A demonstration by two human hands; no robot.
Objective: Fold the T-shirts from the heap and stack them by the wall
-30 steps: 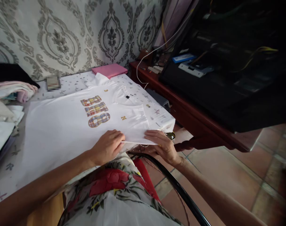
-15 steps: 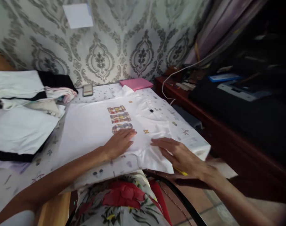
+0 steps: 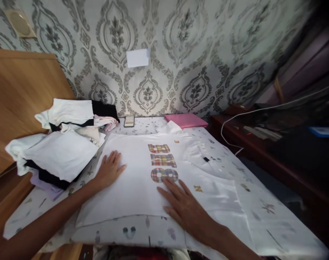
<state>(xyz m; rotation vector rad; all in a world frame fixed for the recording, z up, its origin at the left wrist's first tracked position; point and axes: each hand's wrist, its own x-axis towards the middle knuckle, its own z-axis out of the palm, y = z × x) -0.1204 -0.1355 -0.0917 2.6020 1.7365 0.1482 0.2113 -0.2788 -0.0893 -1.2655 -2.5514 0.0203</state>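
Note:
A white T-shirt [image 3: 134, 187] lies spread flat on its side across the bed, its collar to the right and its hem to the left. Plaid block letters [image 3: 163, 162] and small gold letters mark its chest. Near the hem, my left hand [image 3: 109, 169] rests flat on the cloth, fingers stretched out. My right hand [image 3: 182, 206] lies with spread fingers on the shirt, its fingertips by the lowest plaid letter. A black label [image 3: 206, 159] shows inside the neckline.
Piled clothes [image 3: 64, 151] stand at the left by a wooden headboard [image 3: 26, 108]. A pink folded cloth [image 3: 186, 120] and a small box [image 3: 129, 121] lie near the patterned wall. At the right is a dark red table [image 3: 235, 133] with a white cable [image 3: 224, 126].
My left hand has moved left toward the hem, and my right hand has come from the sleeve onto the chest print. The view has tipped up and turned left.

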